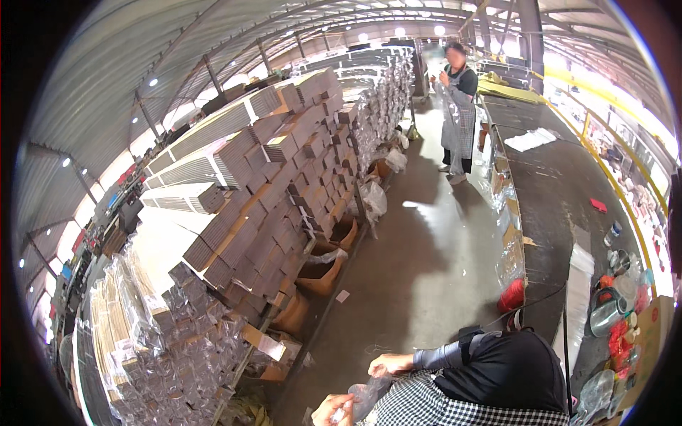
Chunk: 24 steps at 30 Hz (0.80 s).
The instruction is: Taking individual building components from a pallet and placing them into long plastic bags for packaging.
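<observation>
At the bottom edge my left hand (pixel 333 411) is closed on crumpled clear plastic film (pixel 367 396), which bunches up against my checkered apron (pixel 412 401). My right hand (pixel 390 364) is just above and to the right of it, its fingers curled together. The film passes close beneath that hand, and whatever is in its fingers is too small to make out. A grey sleeve covers my right forearm. To the left of my hands stand long flat cardboard bundles (pixel 192 369), their ends wrapped in clear plastic.
Tall stacks of cardboard bundles (pixel 263 206) line the left, with open brown boxes (pixel 317 273) along their foot. A dark workbench (pixel 547 192) runs down the right, with jars, red netting and white sheets (pixel 579 284). Farther up the aisle another person (pixel 457 106) stands holding clear plastic.
</observation>
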Each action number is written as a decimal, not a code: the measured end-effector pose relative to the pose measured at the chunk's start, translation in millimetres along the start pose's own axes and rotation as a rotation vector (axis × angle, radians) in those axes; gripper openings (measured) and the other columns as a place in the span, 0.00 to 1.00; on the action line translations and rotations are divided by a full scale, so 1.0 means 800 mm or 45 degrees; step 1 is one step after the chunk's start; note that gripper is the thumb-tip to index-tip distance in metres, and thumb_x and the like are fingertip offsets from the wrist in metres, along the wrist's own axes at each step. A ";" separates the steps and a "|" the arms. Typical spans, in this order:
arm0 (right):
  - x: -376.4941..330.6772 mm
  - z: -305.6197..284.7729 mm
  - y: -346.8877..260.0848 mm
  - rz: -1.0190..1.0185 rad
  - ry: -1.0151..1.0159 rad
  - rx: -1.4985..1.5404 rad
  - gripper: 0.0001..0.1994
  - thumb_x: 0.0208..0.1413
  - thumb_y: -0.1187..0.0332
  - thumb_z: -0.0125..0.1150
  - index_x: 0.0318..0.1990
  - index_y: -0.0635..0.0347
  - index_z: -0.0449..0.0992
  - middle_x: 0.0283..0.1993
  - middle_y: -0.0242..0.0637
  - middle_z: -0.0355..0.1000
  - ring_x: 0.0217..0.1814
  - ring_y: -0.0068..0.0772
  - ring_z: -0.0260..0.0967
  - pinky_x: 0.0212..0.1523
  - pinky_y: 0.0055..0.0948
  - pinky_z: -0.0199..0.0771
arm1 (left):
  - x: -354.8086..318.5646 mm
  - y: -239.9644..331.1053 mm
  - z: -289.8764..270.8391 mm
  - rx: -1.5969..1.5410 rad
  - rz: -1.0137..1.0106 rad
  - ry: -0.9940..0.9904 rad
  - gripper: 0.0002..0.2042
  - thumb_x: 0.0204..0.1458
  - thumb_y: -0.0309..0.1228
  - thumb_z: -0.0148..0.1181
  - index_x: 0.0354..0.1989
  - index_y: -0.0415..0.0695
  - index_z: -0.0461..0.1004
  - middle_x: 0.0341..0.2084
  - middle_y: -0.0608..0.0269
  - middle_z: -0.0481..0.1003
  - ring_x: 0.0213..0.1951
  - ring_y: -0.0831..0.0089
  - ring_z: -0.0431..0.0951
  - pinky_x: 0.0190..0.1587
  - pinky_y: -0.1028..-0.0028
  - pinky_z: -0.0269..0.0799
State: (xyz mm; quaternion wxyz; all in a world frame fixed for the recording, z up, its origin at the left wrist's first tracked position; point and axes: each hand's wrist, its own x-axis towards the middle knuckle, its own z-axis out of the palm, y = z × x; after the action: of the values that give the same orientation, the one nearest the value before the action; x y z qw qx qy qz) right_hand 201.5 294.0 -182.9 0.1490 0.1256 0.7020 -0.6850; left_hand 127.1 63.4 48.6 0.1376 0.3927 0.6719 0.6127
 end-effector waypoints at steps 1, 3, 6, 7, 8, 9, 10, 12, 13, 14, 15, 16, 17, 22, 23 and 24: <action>0.001 -0.002 -0.005 -0.092 0.003 -0.177 0.22 0.41 0.81 0.50 0.49 0.65 0.73 0.49 0.39 0.75 0.54 0.32 0.71 0.55 0.31 0.69 | 0.000 0.001 0.000 0.001 -0.006 0.007 0.04 0.50 0.21 0.61 0.34 0.35 0.78 0.26 0.57 0.77 0.30 0.71 0.76 0.36 0.74 0.70; 0.002 -0.004 -0.016 -0.185 -0.003 -0.353 0.21 0.41 0.79 0.51 0.48 0.65 0.73 0.48 0.38 0.75 0.52 0.30 0.71 0.54 0.30 0.69 | 0.001 0.004 0.001 0.036 -0.034 0.037 0.04 0.49 0.19 0.61 0.34 0.35 0.78 0.26 0.57 0.77 0.30 0.70 0.76 0.35 0.74 0.70; 0.002 -0.006 -0.027 -0.174 -0.010 -0.353 0.18 0.45 0.78 0.54 0.48 0.65 0.72 0.45 0.33 0.75 0.47 0.22 0.69 0.50 0.27 0.69 | 0.004 0.007 0.000 0.004 -0.037 0.058 0.05 0.48 0.17 0.60 0.33 0.34 0.78 0.26 0.57 0.77 0.29 0.70 0.76 0.35 0.74 0.70; 0.002 -0.005 -0.027 -0.198 -0.033 -0.336 0.18 0.45 0.78 0.54 0.48 0.65 0.72 0.45 0.33 0.75 0.47 0.22 0.69 0.50 0.27 0.69 | 0.005 0.006 0.000 0.008 -0.048 0.077 0.05 0.48 0.17 0.60 0.33 0.34 0.78 0.26 0.57 0.77 0.29 0.70 0.76 0.35 0.74 0.70; 0.002 -0.006 -0.027 -0.213 -0.022 -0.234 0.16 0.48 0.76 0.55 0.47 0.65 0.73 0.44 0.33 0.75 0.47 0.21 0.69 0.50 0.26 0.69 | 0.006 0.005 0.000 0.039 -0.017 0.071 0.05 0.48 0.17 0.61 0.33 0.34 0.78 0.26 0.57 0.77 0.29 0.70 0.76 0.34 0.74 0.70; 0.003 -0.006 -0.025 -0.162 0.006 -0.117 0.14 0.51 0.73 0.57 0.47 0.65 0.73 0.44 0.33 0.75 0.47 0.21 0.69 0.49 0.26 0.69 | 0.007 0.003 0.000 0.070 0.013 0.066 0.05 0.47 0.17 0.61 0.33 0.34 0.78 0.26 0.57 0.77 0.28 0.70 0.76 0.34 0.74 0.70; 0.005 -0.007 -0.022 -0.249 0.039 -0.264 0.14 0.58 0.65 0.58 0.48 0.64 0.74 0.43 0.33 0.75 0.47 0.20 0.69 0.49 0.25 0.70 | 0.009 -0.001 0.000 0.020 -0.030 0.053 0.05 0.48 0.18 0.61 0.33 0.35 0.78 0.28 0.56 0.78 0.29 0.70 0.77 0.34 0.74 0.71; 0.010 -0.009 -0.015 -0.249 0.024 -0.153 0.13 0.54 0.72 0.56 0.47 0.66 0.74 0.42 0.34 0.76 0.45 0.22 0.71 0.48 0.27 0.71 | 0.013 -0.009 0.000 0.031 0.035 0.035 0.06 0.46 0.17 0.61 0.34 0.36 0.79 0.27 0.56 0.79 0.29 0.69 0.79 0.34 0.74 0.72; 0.013 -0.010 -0.011 -0.205 0.042 -0.056 0.14 0.51 0.78 0.54 0.46 0.67 0.74 0.40 0.36 0.77 0.44 0.25 0.72 0.47 0.28 0.72 | 0.015 -0.013 -0.001 0.059 0.099 -0.008 0.08 0.45 0.15 0.62 0.34 0.38 0.80 0.26 0.56 0.80 0.29 0.69 0.80 0.34 0.73 0.73; 0.017 -0.011 -0.009 -0.200 0.041 -0.134 0.13 0.54 0.74 0.59 0.48 0.65 0.74 0.43 0.35 0.76 0.45 0.24 0.72 0.49 0.28 0.73 | 0.016 -0.016 -0.002 0.032 0.121 0.011 0.07 0.45 0.19 0.64 0.34 0.41 0.81 0.25 0.59 0.80 0.28 0.71 0.80 0.32 0.76 0.72; 0.020 -0.013 -0.007 -0.140 0.037 -0.091 0.16 0.56 0.67 0.63 0.49 0.64 0.73 0.45 0.35 0.76 0.47 0.26 0.72 0.50 0.29 0.73 | 0.016 -0.019 -0.003 0.058 0.085 -0.034 0.06 0.47 0.20 0.64 0.33 0.40 0.81 0.26 0.59 0.80 0.27 0.70 0.80 0.32 0.76 0.73; 0.022 -0.013 -0.006 -0.156 -0.002 0.079 0.15 0.58 0.65 0.61 0.50 0.63 0.73 0.45 0.36 0.75 0.47 0.26 0.72 0.50 0.29 0.73 | 0.018 -0.022 -0.005 0.072 0.128 -0.087 0.06 0.46 0.17 0.63 0.33 0.38 0.80 0.25 0.56 0.80 0.28 0.69 0.80 0.33 0.74 0.74; 0.023 -0.014 -0.007 -0.036 -0.007 0.233 0.15 0.60 0.64 0.59 0.50 0.63 0.73 0.46 0.36 0.75 0.48 0.26 0.72 0.51 0.29 0.73 | 0.018 -0.023 -0.006 0.020 0.114 -0.109 0.06 0.46 0.19 0.64 0.34 0.38 0.80 0.27 0.56 0.80 0.30 0.68 0.81 0.34 0.74 0.74; 0.017 -0.016 -0.014 -0.094 0.071 0.168 0.19 0.67 0.57 0.50 0.52 0.66 0.72 0.49 0.42 0.75 0.47 0.30 0.75 0.50 0.29 0.76 | 0.014 -0.017 -0.005 -0.131 0.150 -0.142 0.09 0.51 0.22 0.62 0.42 0.40 0.79 0.32 0.56 0.79 0.36 0.64 0.80 0.39 0.70 0.74; 0.016 -0.019 -0.017 -0.145 0.044 0.108 0.20 0.67 0.56 0.49 0.52 0.65 0.72 0.48 0.44 0.75 0.47 0.31 0.75 0.49 0.30 0.76 | 0.013 -0.015 -0.005 -0.165 0.161 -0.150 0.09 0.51 0.22 0.62 0.41 0.40 0.79 0.33 0.56 0.79 0.37 0.63 0.80 0.40 0.70 0.74; 0.016 -0.018 -0.017 -0.177 0.008 0.135 0.20 0.66 0.56 0.50 0.51 0.66 0.72 0.47 0.44 0.75 0.46 0.31 0.75 0.49 0.30 0.77 | 0.011 -0.014 -0.006 -0.177 0.172 -0.064 0.09 0.51 0.22 0.62 0.41 0.40 0.79 0.33 0.56 0.79 0.37 0.63 0.80 0.40 0.70 0.74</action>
State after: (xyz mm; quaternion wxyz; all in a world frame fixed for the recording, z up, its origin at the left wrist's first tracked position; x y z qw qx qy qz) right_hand 184.3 307.7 -174.8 0.0921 0.0863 0.6722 -0.7295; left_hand 114.2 67.1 41.7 0.1399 0.4419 0.5960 0.6557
